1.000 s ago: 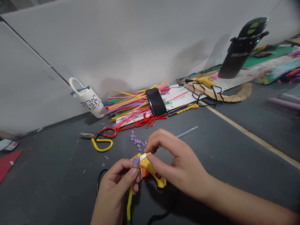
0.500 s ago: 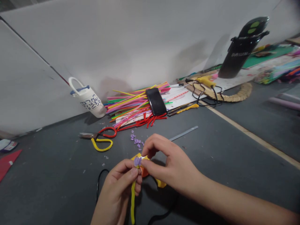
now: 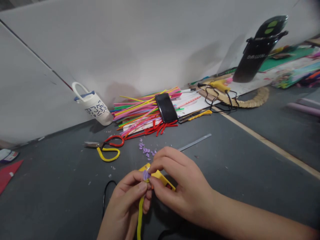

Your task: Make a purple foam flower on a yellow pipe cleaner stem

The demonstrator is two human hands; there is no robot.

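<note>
Your hands meet at the purple tuft (image 3: pixel 146 175).
Your left hand (image 3: pixel 127 195) keeps a closed grip on the yellow stem (image 3: pixel 140 216) just under it; your right hand (image 3: pixel 183 186) pinches its side. Beyond the yellow tool (image 3: pixel 161 177), purple bits (image 3: pixel 147 152) dot the tabletop (image 3: pixel 240 190).

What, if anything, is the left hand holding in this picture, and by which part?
The left hand pinches a yellow stem near its upper end, just below the purple tuft.
</note>
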